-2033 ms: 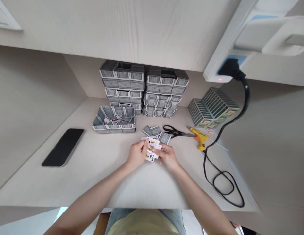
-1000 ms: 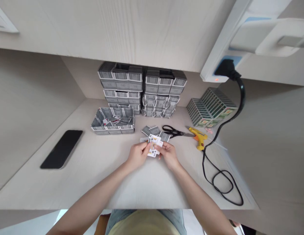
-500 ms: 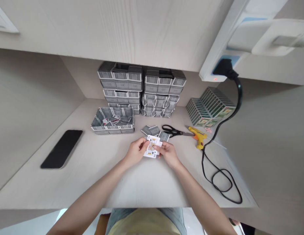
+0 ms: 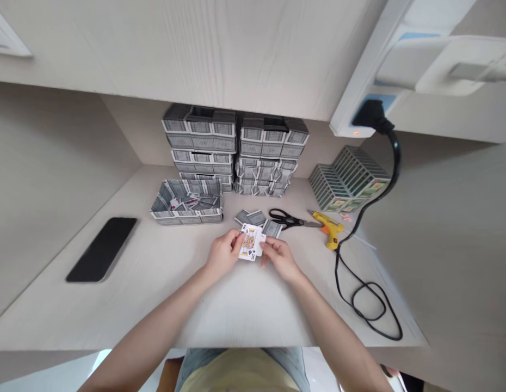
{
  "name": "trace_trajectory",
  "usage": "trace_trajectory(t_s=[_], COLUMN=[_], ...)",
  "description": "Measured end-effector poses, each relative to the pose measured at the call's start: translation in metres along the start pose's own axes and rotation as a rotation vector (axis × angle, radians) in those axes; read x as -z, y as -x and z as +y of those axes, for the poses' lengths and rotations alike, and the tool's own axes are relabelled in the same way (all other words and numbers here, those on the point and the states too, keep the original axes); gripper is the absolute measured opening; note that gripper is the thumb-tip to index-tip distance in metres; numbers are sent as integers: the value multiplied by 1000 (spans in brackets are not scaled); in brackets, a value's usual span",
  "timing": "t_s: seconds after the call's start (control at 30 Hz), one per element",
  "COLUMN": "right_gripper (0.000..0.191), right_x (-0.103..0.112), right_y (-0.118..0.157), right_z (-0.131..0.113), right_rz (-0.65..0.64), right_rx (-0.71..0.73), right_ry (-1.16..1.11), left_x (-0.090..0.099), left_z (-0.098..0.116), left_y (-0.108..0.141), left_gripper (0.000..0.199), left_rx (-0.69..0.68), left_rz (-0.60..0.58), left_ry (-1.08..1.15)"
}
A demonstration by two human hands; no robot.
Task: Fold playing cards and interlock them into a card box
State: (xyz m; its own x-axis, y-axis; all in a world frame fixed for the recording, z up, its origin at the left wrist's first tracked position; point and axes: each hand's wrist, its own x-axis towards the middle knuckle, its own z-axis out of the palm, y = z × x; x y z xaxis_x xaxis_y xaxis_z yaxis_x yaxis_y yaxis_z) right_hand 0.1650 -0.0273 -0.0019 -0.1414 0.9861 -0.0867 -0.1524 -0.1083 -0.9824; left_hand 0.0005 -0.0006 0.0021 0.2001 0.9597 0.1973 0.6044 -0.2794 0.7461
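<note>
My left hand (image 4: 225, 251) pinches a king playing card (image 4: 248, 243) by its left side, face up, above the front middle of the desk. Behind and to the right of the king, another white-faced card (image 4: 260, 244) partly shows, with small red print; my right hand (image 4: 278, 256) grips its right side. The two cards overlap. Just beyond them, several cards with grey patterned backs (image 4: 255, 218) lie face down on the desk. To the left stands an open box made of cards (image 4: 187, 219), with loose cards inside.
Stacked card boxes (image 4: 202, 142) rise at the back. Black scissors (image 4: 288, 219) and a yellow glue gun (image 4: 332, 231) lie right of the cards. A black cable (image 4: 394, 316) loops along the right, a phone (image 4: 103, 249) lies left, and a power strip (image 4: 343, 118) hangs upper right.
The king has shifted slightly left with my left hand. My right thumb has moved off its face to the right, and more of the card behind shows.
</note>
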Motion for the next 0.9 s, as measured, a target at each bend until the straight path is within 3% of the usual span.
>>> trace_trajectory(t_s=[0.3,0.43,0.53,0.67,0.77,0.9], right_gripper=[35,31,29,29,27,26], right_x=[0,-6,-14,-22,-20,-10], right_y=[0,2,6,10,11,7], right_z=[10,18,20,19,16,10], right_rz=[140,239,368,501,506,366], right_rx=[69,155,271,304,313,297], right_ry=[162,391,676,921,859,493], left_x=[-8,-12,-17,-21,-20,-19], left_z=[2,3,4,6,5,0], left_y=[8,10,13,17,17,13], left_gripper=[27,27,26,20,20,23], left_rx=[-80,-170,-303,-529,-533,-414], left_rz=[-33,-9,75,135,169,183], left_ry=[15,-81,-144,-224,-238,-202])
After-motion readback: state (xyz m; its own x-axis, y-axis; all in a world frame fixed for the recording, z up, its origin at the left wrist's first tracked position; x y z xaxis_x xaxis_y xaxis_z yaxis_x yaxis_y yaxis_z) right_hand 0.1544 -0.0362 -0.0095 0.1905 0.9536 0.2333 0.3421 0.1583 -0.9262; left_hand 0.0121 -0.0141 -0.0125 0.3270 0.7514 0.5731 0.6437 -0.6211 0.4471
